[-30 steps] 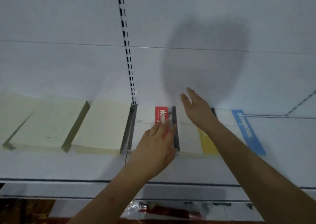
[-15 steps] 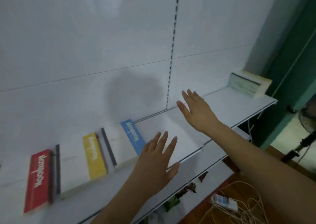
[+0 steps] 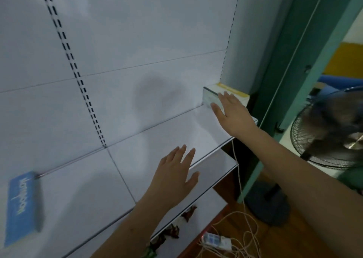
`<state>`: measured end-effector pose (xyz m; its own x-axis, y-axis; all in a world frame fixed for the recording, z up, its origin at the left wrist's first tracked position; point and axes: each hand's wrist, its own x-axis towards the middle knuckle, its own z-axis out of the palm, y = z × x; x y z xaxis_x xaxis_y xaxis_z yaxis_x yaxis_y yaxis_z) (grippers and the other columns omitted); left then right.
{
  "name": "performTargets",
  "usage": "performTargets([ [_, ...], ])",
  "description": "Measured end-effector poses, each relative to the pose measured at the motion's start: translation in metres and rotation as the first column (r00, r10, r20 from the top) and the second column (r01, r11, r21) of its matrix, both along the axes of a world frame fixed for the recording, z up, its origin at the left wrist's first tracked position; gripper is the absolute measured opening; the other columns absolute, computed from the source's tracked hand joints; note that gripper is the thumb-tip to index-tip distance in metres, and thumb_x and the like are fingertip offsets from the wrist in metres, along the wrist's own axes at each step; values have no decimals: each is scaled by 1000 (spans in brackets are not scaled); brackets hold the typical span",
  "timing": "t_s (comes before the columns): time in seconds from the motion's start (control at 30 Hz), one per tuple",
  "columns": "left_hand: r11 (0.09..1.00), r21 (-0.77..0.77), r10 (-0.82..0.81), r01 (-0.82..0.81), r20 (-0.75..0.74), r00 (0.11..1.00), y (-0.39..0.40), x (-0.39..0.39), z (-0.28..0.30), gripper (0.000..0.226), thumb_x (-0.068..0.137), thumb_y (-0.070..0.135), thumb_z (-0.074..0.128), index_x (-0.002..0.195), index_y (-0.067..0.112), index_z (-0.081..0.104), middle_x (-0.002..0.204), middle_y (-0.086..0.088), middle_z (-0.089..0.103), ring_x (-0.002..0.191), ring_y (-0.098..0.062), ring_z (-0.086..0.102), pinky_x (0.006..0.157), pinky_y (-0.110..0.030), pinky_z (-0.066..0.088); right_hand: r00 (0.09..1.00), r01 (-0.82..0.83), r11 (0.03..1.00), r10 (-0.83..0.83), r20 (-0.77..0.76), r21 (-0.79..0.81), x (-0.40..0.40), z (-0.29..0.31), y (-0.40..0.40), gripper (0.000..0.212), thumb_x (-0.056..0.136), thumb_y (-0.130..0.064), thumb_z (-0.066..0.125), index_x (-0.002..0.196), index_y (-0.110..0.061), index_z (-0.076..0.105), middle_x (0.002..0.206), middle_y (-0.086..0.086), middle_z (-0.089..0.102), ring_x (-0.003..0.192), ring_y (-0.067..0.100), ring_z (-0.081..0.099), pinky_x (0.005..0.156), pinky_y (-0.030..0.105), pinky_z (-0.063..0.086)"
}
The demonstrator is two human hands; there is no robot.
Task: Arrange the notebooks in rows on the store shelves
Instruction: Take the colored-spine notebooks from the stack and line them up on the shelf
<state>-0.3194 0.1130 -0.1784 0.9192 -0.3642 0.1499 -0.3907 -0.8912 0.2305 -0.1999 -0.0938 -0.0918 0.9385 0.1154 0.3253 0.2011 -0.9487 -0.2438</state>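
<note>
Setting, head view: white store shelf (image 3: 176, 135) running along a white back panel with 2 slotted uprights; green door frame (image 3: 294, 80) at the right end.
Left hand: left hand (image 3: 173, 176) hovers palm down over the front edge of the shelf, fingers (image 3: 181, 155) straight and slightly spread, thumb out to the right, holding nothing; whether the palm touches the shelf cannot be told.
Right hand: right hand (image 3: 233, 113) reaches to the far right end of the shelf, fingers straight and close together, thumb spread to the left; fingertips lie against or just in front of the stack of notebooks (image 3: 213, 96); contact cannot be told, and nothing is gripped.
Stack of notebooks: sits at the right end of the shelf by the back panel, pale page edges facing left, yellow cover on top; its near side is hidden behind the right hand.
Blue notebook: blue notebook (image 3: 21, 206) lies flat at the far left of the shelf, well apart from both hands; blurred, white lettering hard to read, its lower corner cut off by the picture edge.
Lower shelf: a second shelf (image 3: 218, 171) shows below the first, mostly hidden by the left forearm.
Floor: wooden floor with a white power strip (image 3: 215, 241) and tangled white cables (image 3: 247, 230); dark wrappers under the shelves are too small to make out.
Fan: standing fan (image 3: 330, 133) at the right, partly cut off, blades blurred.
</note>
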Motion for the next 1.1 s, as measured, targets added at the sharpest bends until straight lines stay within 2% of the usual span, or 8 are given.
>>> performTargets([
  [0.57, 998, 18, -52, 55, -135, 990, -133, 240, -33, 61, 104, 43, 32, 158, 27, 8, 166, -4, 5, 153, -23, 3, 123, -39, 10, 955, 75, 944, -161, -250, -320, 259, -68, -118, 77, 99, -59, 30, 156, -12, 7, 162, 12, 18, 147, 31, 20, 120, 45, 21],
  [0.67, 999, -29, -28, 24, -148, 989, -130, 262, -37, 60, 103, 44, 35, 157, 28, 14, 165, -2, 11, 152, -20, 8, 121, -37, 14, 978, 80, 941, -138, -159, -328, 261, -89, -120, 52, 103, -49, 31, 139, -14, 44, 137, 8, 52, 124, 26, 52, 92, 37, 49],
  [0.73, 974, -225, -19, -22, -179, 984, -130, 274, -37, 56, 103, 43, 39, 155, 28, 24, 162, 1, 23, 148, -15, 19, 118, -29, 18, 996, 79, 938, -85, -5, -336, 256, -91, -116, 40, 104, -42, 30, 114, -17, 59, 107, 2, 63, 98, 22, 63, 68, 32, 49],
  [0.8, 834, -529, -6, -158, -296, 955, -137, 288, -29, 52, 101, 46, 43, 150, 28, 36, 154, 4, 39, 140, -8, 36, 114, -20, 22, 997, 52, 951, -30, 77, -306, 243, -89, -113, 36, 104, -38, 38, 110, -17, 66, 104, 1, 69, 91, 20, 67, 66, 30, 51],
  [0.87, 403, -811, -142, -423, -512, 847, -148, 303, -11, 51, 96, 59, 47, 140, 32, 46, 141, 3, 56, 126, -10, 54, 110, -30, 39, 984, -28, 967, 71, 163, -254, 221, -96, -106, 34, 100, -37, 48, 108, -14, 71, 102, 4, 73, 87, 19, 71, 65, 28, 55],
  [0.93, -46, -809, -238, -586, -561, 793, -156, 317, 0, 37, 100, 45, 48, 126, 21, 58, 114, -3, 72, 100, -16, 70, 84, -34, 57, 955, -181, 952, 230, 186, -249, 192, -104, -94, 46, 96, -43, 42, 110, -11, 72, 104, 5, 74, 89, 17, 72, 66, 28, 57],
  [1.0, -143, -800, -89, -582, -575, 813, -153, 323, 2, 22, 103, 15, 47, 119, 11, 61, 101, -7, 75, 90, -23, 72, 72, -34, 58, 913, -319, 898, 377, 158, -302, 178, -99, -92, 65, 97, -55, 26, 117, -12, 71, 114, 3, 72, 98, 15, 70, 74, 28, 59],
  [1.1, -98, -825, 144, -556, -565, 813, -134, 317, -12, 28, 99, 2, 47, 122, 11, 59, 115, -11, 69, 109, -34, 65, 88, -43, 53, 928, -359, 906, 372, 20, -224, 208, -75, -109, 88, 96, -64, -2, 136, -12, 57, 135, 4, 60, 120, 20, 59, 97, 35, 50],
])
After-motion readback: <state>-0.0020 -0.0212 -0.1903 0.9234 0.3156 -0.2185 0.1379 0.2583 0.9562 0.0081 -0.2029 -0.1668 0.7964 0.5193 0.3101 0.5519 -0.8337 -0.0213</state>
